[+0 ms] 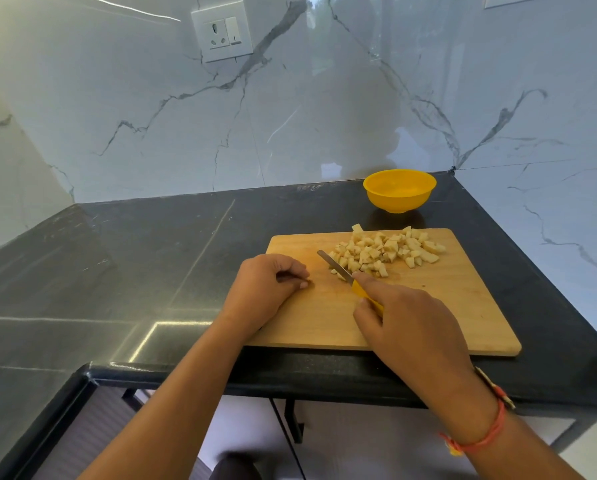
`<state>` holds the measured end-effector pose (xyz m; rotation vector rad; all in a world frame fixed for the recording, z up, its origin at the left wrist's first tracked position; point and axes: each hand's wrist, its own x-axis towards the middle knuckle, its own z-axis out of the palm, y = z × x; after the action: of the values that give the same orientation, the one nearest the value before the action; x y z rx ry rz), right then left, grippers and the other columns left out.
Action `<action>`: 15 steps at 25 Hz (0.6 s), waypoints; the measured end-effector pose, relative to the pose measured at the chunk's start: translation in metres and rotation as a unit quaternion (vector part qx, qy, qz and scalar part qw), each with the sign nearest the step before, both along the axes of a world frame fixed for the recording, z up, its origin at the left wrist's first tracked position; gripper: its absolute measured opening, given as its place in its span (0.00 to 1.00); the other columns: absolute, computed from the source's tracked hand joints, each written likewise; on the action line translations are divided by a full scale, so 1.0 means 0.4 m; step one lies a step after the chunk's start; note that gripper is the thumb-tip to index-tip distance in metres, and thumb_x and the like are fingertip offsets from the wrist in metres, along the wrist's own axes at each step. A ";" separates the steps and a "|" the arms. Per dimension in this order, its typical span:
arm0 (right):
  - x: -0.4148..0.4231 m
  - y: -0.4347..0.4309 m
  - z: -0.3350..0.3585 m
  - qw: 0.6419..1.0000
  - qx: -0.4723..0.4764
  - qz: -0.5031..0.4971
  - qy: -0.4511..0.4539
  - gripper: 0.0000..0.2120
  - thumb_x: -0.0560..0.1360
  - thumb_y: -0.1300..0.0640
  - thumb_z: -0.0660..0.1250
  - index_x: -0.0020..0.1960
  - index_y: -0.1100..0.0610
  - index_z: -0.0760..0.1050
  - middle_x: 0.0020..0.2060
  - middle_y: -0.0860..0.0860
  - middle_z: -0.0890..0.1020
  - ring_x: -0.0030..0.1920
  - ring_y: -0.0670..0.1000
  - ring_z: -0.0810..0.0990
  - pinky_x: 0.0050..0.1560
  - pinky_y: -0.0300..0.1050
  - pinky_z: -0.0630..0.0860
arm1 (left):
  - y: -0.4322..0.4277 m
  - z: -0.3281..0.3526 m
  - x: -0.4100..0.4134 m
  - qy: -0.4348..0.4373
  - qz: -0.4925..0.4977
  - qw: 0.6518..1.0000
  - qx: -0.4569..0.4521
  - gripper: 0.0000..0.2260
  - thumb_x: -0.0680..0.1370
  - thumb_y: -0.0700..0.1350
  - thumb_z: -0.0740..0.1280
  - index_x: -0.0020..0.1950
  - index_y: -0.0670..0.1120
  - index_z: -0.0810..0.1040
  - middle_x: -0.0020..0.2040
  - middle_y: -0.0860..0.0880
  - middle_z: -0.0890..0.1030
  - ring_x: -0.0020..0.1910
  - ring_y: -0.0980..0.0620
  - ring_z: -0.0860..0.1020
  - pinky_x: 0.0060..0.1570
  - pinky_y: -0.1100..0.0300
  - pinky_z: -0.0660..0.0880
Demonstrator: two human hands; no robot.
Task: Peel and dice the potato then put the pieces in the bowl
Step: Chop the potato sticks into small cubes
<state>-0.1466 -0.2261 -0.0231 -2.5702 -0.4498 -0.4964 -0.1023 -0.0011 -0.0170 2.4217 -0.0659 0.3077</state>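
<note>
A heap of pale diced potato pieces (387,251) lies on the far right part of a wooden cutting board (456,306). My right hand (408,323) grips a knife (335,266) by its yellow handle, index finger stretched along the top, and the blade points up-left beside the heap's near-left edge. My left hand (266,289) rests on the board's left edge with its fingers curled and nothing in them. Behind the board stands a yellow bowl (399,190), which looks empty.
The board lies on a dark stone counter (117,271) whose front edge runs just below the board. Marble walls close in at the back and right, and a wall socket (222,34) sits high on the back wall.
</note>
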 end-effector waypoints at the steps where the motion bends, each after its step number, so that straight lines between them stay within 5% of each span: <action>1: 0.001 -0.001 0.001 1.000 0.005 0.003 0.004 0.22 0.79 0.44 0.57 0.73 0.40 0.68 0.32 0.39 0.75 0.32 0.42 0.73 0.33 0.38 0.74 | 0.002 0.002 -0.004 0.008 -0.008 1.000 0.010 0.08 0.73 0.47 0.76 0.51 0.57 0.85 0.52 0.63 0.82 0.48 0.68 0.78 0.50 0.78 0.68; 5: 0.001 -0.001 0.009 0.999 0.023 0.023 0.041 0.22 0.78 0.43 0.56 0.72 0.38 0.67 0.34 0.40 0.77 0.33 0.42 0.74 0.35 0.39 0.75 | 0.014 0.006 -0.016 0.020 0.017 0.999 0.023 0.16 0.73 0.52 0.76 0.59 0.56 0.82 0.51 0.61 0.81 0.48 0.67 0.78 0.45 0.77 0.69; 15: -0.012 0.029 0.027 0.997 -0.008 0.053 0.061 0.23 0.77 0.43 0.57 0.71 0.35 0.66 0.29 0.41 0.76 0.30 0.44 0.74 0.31 0.42 0.77 | 0.000 -0.014 -0.015 0.004 0.056 0.998 0.030 0.10 0.74 0.54 0.74 0.54 0.54 0.85 0.42 0.61 0.79 0.42 0.61 0.76 0.41 0.70 0.69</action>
<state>-0.1514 -0.2144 -0.0122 -2.5581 -0.5454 -0.2975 -0.1084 -0.0011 -0.0226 2.4910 0.0643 0.3514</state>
